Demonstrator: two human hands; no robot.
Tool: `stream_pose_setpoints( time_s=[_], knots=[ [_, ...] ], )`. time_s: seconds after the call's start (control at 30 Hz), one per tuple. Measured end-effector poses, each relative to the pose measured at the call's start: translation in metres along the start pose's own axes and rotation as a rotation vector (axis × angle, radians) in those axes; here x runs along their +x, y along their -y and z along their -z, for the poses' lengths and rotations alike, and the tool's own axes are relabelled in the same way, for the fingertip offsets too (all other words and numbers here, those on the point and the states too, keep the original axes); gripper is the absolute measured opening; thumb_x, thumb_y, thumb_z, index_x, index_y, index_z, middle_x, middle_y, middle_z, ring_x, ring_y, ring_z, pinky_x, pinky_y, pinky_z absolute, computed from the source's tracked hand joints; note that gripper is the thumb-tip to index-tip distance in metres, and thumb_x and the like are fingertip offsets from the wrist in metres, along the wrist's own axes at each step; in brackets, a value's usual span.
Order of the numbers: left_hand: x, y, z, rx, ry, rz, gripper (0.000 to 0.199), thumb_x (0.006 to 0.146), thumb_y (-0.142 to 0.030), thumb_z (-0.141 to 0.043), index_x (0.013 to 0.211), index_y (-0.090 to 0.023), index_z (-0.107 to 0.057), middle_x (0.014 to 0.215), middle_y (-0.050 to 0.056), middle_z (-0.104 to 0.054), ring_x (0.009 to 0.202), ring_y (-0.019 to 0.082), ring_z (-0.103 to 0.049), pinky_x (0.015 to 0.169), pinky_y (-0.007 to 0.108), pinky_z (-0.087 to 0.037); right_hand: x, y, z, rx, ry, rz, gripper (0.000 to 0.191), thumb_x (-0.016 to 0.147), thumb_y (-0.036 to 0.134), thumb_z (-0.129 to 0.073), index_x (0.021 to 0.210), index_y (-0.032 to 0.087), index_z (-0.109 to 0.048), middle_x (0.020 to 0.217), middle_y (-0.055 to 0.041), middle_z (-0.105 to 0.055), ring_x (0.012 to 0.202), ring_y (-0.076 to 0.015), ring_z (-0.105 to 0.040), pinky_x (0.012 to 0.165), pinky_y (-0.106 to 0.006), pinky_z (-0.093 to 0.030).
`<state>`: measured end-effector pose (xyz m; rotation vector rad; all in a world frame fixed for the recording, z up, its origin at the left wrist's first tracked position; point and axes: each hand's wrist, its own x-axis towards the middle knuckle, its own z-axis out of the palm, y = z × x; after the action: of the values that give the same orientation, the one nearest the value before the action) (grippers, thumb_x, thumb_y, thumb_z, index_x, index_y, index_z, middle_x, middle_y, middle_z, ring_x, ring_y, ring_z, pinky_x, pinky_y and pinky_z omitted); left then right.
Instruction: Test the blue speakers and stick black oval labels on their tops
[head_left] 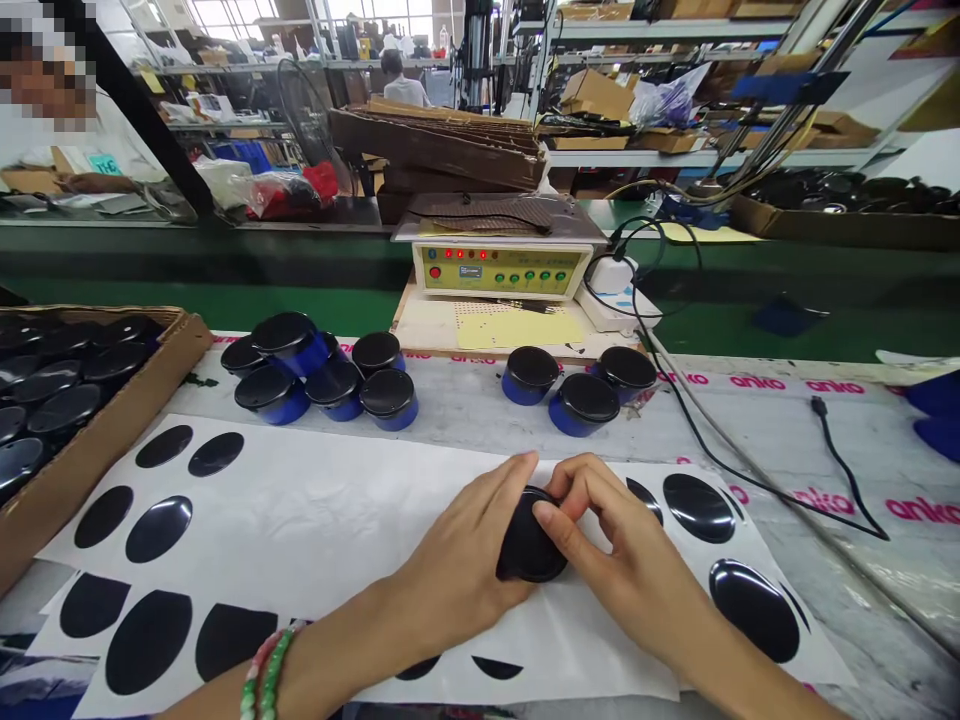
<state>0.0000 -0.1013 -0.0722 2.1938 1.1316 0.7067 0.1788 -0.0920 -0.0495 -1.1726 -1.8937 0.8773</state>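
Observation:
A round black piece is held over the white sheet. My left hand wraps around its left side, fingers closed against it. At its upper right edge, my right hand pinches with thumb and index finger. Black round stickers lie on the sheet to the right, with several more at the left. Behind the hands stand blue cups with black tops, in one group at the centre right and another at the centre left.
A cardboard box of black round pieces stands at the left. A control box with lit red digits sits behind the cups. Black cables cross the right side. Persons are visible in the background.

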Motion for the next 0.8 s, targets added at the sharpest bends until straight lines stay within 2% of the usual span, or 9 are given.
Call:
stream_pose_setpoints(
  time_s=[0.1,0.27,0.33,0.43,0.5,0.57,0.63,0.73,0.8],
  knots=[
    [-0.001,0.001,0.001,0.089,0.017,-0.077,0.087,0.081,-0.017,-0.066,0.147,-0.028,-0.011,0.143,0.009,-0.044,0.13,0.021,-0.045,0.108,0.037,-0.042,0.003,0.003,0.006,-0.19,0.041,0.007,0.026,0.095,0.033,-0.045,0.071,0.023,-0.04,0.072,0.0011,-0.049,0.063,-0.0139,-0.05,0.058,-0.026,-0.04],
    [-0.002,-0.003,0.003,0.281,0.012,-0.105,0.081,0.082,-0.02,-0.065,0.147,-0.022,-0.017,0.148,0.017,-0.035,0.125,0.029,-0.05,0.1,0.041,-0.05,0.026,0.004,0.043,-0.738,0.273,-0.257,0.047,0.084,0.056,-0.051,0.054,0.025,-0.033,0.044,0.002,-0.042,0.043,-0.0168,-0.041,0.046,-0.029,-0.024],
    [-0.005,-0.008,0.002,0.388,0.028,-0.156,0.07,0.085,-0.023,-0.064,0.144,-0.021,-0.025,0.148,0.02,-0.035,0.121,0.032,-0.053,0.094,0.044,-0.053,0.043,0.001,0.063,-0.808,0.203,-0.248,0.044,0.085,0.059,-0.049,0.058,0.025,-0.041,0.048,0.0002,-0.05,0.046,-0.0187,-0.047,0.047,-0.03,-0.028],
    [-0.004,-0.016,0.011,0.491,0.081,-0.23,0.055,0.087,-0.021,-0.06,0.137,-0.028,-0.037,0.145,0.017,-0.039,0.119,0.034,-0.054,0.085,0.044,-0.058,0.072,-0.004,0.073,-0.815,0.04,0.02,0.034,0.091,0.053,-0.044,0.092,0.022,-0.058,0.083,-0.0075,-0.067,0.076,-0.0251,-0.062,0.064,-0.034,-0.043],
    [0.009,-0.017,0.032,0.51,0.057,-0.225,0.051,0.09,-0.021,-0.056,0.136,-0.033,-0.04,0.143,0.013,-0.039,0.12,0.032,-0.054,0.086,0.041,-0.057,0.093,-0.007,0.064,-0.847,0.054,0.174,0.042,0.092,0.051,-0.045,0.119,0.019,-0.054,0.111,-0.0133,-0.064,0.1,-0.0303,-0.059,0.08,-0.039,-0.044],
    [0.035,-0.011,0.067,0.568,-0.028,-0.076,0.05,0.092,-0.024,-0.053,0.138,-0.034,-0.039,0.141,0.011,-0.037,0.117,0.027,-0.057,0.091,0.038,-0.054,0.113,-0.009,0.048,-0.879,0.111,0.21,0.051,0.092,0.051,-0.046,0.131,0.017,-0.048,0.122,-0.0182,-0.058,0.105,-0.0351,-0.058,0.083,-0.045,-0.043],
    [0.074,0.003,0.11,0.703,-0.118,0.264,0.05,0.093,-0.033,-0.053,0.14,-0.035,-0.037,0.142,0.009,-0.034,0.105,0.022,-0.064,0.09,0.037,-0.054,0.129,-0.01,0.035,-0.886,0.164,0.2,0.05,0.092,0.047,-0.048,0.129,0.013,-0.051,0.117,-0.0226,-0.058,0.096,-0.037,-0.061,0.077,-0.046,-0.045],
    [0.134,0.036,0.166,0.802,-0.196,0.485,0.048,0.092,-0.031,-0.055,0.137,-0.021,-0.041,0.139,0.014,-0.04,0.105,0.025,-0.062,0.091,0.047,-0.051,0.142,-0.006,0.03,-0.844,0.315,0.259,0.034,0.09,0.032,-0.053,0.119,0.014,-0.059,0.107,-0.0181,-0.062,0.088,-0.0312,-0.064,0.074,-0.041,-0.047],
    [0.164,0.061,0.187,0.826,-0.193,0.616,0.039,0.092,-0.032,-0.057,0.128,-0.017,-0.05,0.13,0.012,-0.051,0.105,0.024,-0.06,0.088,0.047,-0.052,0.143,-0.003,0.034,-0.786,0.422,0.337,0.03,0.086,0.022,-0.056,0.117,0.02,-0.059,0.111,-0.0109,-0.062,0.091,-0.0251,-0.063,0.079,-0.036,-0.048]
  ],
)
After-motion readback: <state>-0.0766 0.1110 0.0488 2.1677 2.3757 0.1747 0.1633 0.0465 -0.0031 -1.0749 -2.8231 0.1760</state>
